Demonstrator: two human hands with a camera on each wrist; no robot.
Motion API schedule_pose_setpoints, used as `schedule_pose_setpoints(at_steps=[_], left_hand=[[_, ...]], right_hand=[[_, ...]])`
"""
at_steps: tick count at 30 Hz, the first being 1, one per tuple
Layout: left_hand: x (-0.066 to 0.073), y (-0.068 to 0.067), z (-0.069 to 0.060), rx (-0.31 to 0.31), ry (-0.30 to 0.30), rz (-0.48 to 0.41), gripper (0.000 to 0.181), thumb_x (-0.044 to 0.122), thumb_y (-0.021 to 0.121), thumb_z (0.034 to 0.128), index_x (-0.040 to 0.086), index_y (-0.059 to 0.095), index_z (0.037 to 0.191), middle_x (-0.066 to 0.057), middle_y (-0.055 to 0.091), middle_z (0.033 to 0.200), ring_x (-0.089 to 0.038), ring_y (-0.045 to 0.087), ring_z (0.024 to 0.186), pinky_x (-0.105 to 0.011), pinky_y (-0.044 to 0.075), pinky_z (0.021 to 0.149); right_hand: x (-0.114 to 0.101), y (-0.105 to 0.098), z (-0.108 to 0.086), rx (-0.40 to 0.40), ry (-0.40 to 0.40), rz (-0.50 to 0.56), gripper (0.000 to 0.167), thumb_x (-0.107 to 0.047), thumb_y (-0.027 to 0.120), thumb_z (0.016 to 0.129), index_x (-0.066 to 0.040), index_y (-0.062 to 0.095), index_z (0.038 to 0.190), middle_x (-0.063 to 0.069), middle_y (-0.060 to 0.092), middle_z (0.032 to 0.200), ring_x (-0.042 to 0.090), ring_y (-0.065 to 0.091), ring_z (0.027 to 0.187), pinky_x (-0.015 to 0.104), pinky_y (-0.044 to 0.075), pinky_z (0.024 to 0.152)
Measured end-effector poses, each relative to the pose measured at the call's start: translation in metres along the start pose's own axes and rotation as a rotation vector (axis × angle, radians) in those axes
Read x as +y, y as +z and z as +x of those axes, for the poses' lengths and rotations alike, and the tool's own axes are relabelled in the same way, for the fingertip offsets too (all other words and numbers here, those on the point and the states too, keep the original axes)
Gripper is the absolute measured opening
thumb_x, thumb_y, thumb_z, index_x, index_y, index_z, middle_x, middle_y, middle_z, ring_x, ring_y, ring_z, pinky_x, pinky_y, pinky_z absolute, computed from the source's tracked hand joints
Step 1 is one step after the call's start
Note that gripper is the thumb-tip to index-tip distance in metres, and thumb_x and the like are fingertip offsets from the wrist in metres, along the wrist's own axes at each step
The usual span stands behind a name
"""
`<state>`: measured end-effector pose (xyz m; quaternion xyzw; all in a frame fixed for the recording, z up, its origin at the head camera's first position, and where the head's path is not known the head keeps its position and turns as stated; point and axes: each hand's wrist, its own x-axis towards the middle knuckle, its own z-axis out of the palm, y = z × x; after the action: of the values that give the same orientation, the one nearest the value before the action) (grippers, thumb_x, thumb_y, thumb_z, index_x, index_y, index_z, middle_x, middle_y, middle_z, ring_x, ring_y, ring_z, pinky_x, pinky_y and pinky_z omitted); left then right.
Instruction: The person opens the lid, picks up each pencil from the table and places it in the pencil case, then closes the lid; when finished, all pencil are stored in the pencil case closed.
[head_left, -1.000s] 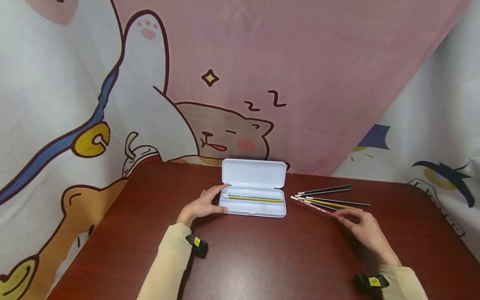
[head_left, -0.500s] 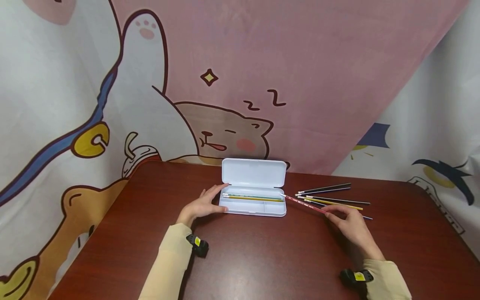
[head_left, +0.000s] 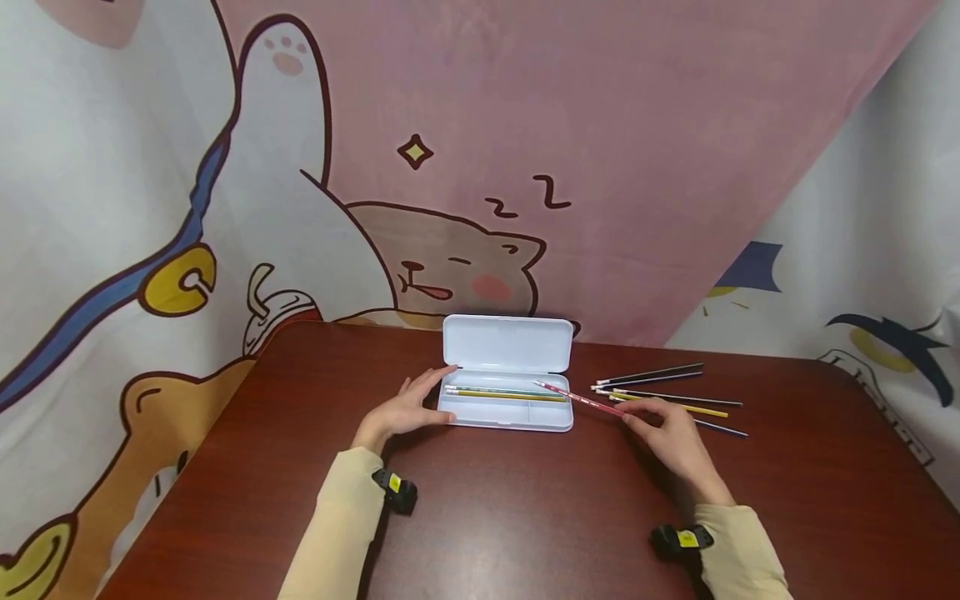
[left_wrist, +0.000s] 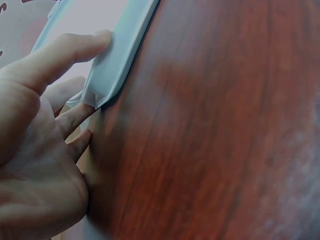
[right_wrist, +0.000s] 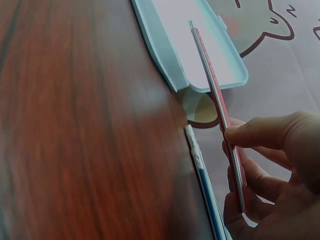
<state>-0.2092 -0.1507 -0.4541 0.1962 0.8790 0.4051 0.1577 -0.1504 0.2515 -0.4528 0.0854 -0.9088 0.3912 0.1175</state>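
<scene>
A white pencil case (head_left: pixel 489 415) lies with its lid (head_left: pixel 507 345) raised; a yellow pencil (head_left: pixel 510 397) and a greenish one rest in its rear compartment. My left hand (head_left: pixel 401 415) holds the case's left end, thumb on the front corner, as the left wrist view also shows with the hand (left_wrist: pixel 40 125) at the case edge (left_wrist: pixel 125 60). Between thumb and fingers my right hand (head_left: pixel 673 437) pinches a red pencil (head_left: pixel 592 403), its white eraser end above the right part of the case. In the right wrist view the hand (right_wrist: pixel 280 175) grips the red pencil (right_wrist: pixel 215 85) near its far end.
Right of the case, several pencils lie fanned out on the brown table (head_left: pixel 510 517), among them a yellow one (head_left: pixel 697 408) and dark ones (head_left: pixel 660 372). A blue pencil (right_wrist: pixel 207 187) shows in the right wrist view. A cartoon-printed cloth (head_left: pixel 637 167) hangs behind the table.
My right hand has moved left with the red pencil, bringing its eraser end from beside the other pencils to over the case. The left hand has stayed at the case.
</scene>
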Motion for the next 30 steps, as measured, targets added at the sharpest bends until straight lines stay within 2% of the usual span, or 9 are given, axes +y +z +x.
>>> schedule_pose_setpoints(at_steps=[3, 8, 18, 24, 30], left_hand=[[0.0, 0.0, 0.001, 0.001, 0.013, 0.006, 0.081, 0.027, 0.073, 0.0813, 0.013, 0.032, 0.151, -0.014, 0.028, 0.155, -0.035, 0.011, 0.144, -0.056, -0.003, 0.113], [-0.001, 0.0, 0.001, -0.005, 0.012, 0.006, 0.081, 0.027, 0.073, 0.0816, 0.014, 0.032, 0.151, -0.013, 0.028, 0.155, -0.035, 0.01, 0.145, -0.055, -0.004, 0.113], [-0.002, -0.001, 0.0, -0.003, 0.003, 0.01, 0.081, 0.026, 0.072, 0.0826, 0.014, 0.031, 0.151, -0.013, 0.027, 0.155, -0.035, 0.009, 0.145, -0.054, -0.004, 0.113], [-0.001, -0.002, -0.001, 0.008, 0.006, 0.009, 0.081, 0.026, 0.073, 0.0818, 0.014, 0.032, 0.151, -0.014, 0.028, 0.155, -0.035, 0.011, 0.144, -0.055, -0.003, 0.113], [-0.002, 0.0, 0.0, 0.008, 0.016, 0.007, 0.081, 0.026, 0.073, 0.0814, 0.014, 0.033, 0.15, -0.014, 0.028, 0.155, -0.036, 0.011, 0.144, -0.056, -0.004, 0.113]], right_hand=[[-0.003, 0.003, 0.003, -0.01, -0.007, -0.008, 0.013, -0.002, 0.07, 0.086, -0.005, 0.075, 0.097, 0.011, 0.07, 0.1, 0.027, 0.062, 0.096, 0.028, 0.045, 0.081], [-0.005, 0.01, 0.01, -0.026, -0.029, -0.012, 0.013, 0.0, 0.071, 0.085, -0.005, 0.075, 0.096, 0.013, 0.07, 0.101, 0.029, 0.063, 0.095, 0.041, 0.048, 0.081], [-0.014, 0.025, 0.027, -0.073, -0.043, 0.034, 0.014, 0.0, 0.07, 0.086, -0.005, 0.075, 0.098, 0.013, 0.069, 0.101, 0.029, 0.061, 0.094, 0.046, 0.049, 0.081], [-0.017, 0.034, 0.039, -0.086, -0.086, 0.039, 0.015, 0.001, 0.07, 0.085, -0.005, 0.075, 0.096, 0.009, 0.069, 0.095, 0.026, 0.06, 0.087, 0.043, 0.048, 0.076], [-0.019, 0.041, 0.045, -0.092, -0.113, 0.052, 0.014, 0.001, 0.07, 0.084, -0.004, 0.076, 0.095, 0.009, 0.069, 0.093, 0.026, 0.061, 0.086, 0.044, 0.049, 0.077]])
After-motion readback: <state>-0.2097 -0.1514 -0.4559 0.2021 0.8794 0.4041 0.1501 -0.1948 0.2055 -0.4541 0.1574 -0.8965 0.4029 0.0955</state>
